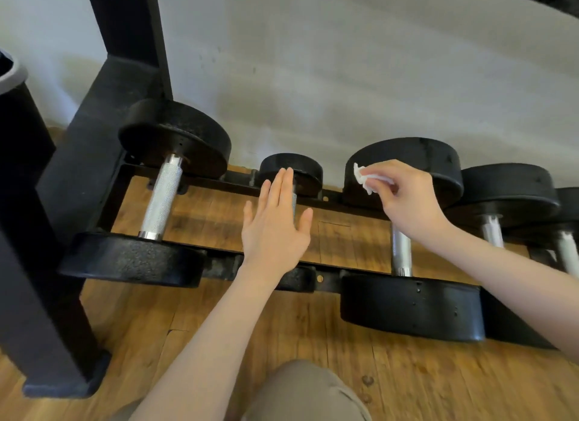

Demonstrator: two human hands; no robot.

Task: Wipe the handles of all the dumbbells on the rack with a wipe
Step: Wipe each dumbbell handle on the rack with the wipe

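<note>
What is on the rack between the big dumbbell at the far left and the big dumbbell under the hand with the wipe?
In the head view, a small dumbbell sits there, partly hidden by the open left hand above its handle.

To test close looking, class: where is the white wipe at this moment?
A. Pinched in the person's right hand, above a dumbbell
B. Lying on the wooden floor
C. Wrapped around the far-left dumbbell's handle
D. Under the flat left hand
A: the right hand pinches the wipe in its fingertips above a dumbbell, while the left hand is flat and holds nothing.
</note>
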